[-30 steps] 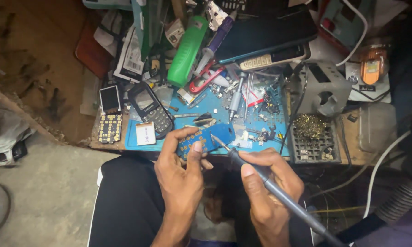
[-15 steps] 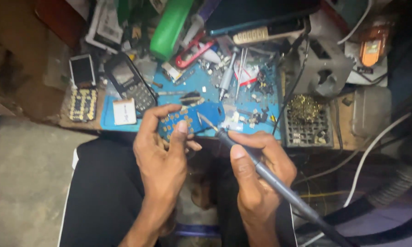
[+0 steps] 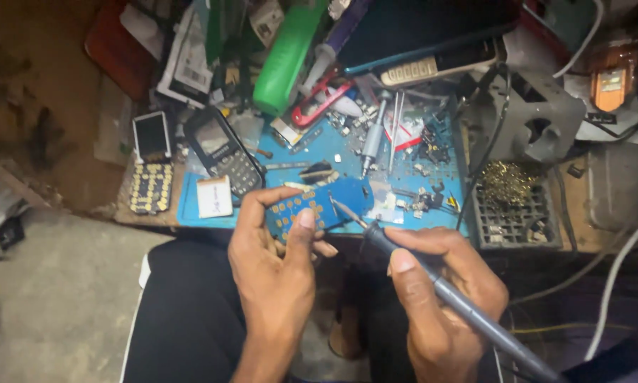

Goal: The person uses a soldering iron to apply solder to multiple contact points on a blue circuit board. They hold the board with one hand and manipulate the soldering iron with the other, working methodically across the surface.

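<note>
Slippage threatens: left hand (image 3: 273, 273) pinches the blue gold-dotted circuit board (image 3: 317, 206) (edge only); right hand's (image 3: 439, 298) fingers clench the grey soldering iron (image 3: 432, 284), whose tip could skid.

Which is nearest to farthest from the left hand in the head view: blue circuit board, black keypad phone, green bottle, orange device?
1. Blue circuit board: held in the left hand.
2. Black keypad phone: just above, on the blue mat.
3. Green bottle: farther up, at the bench's back.
4. Orange device: far upper right.

Bare forearms, black trousers (image 3: 191, 312)
</note>
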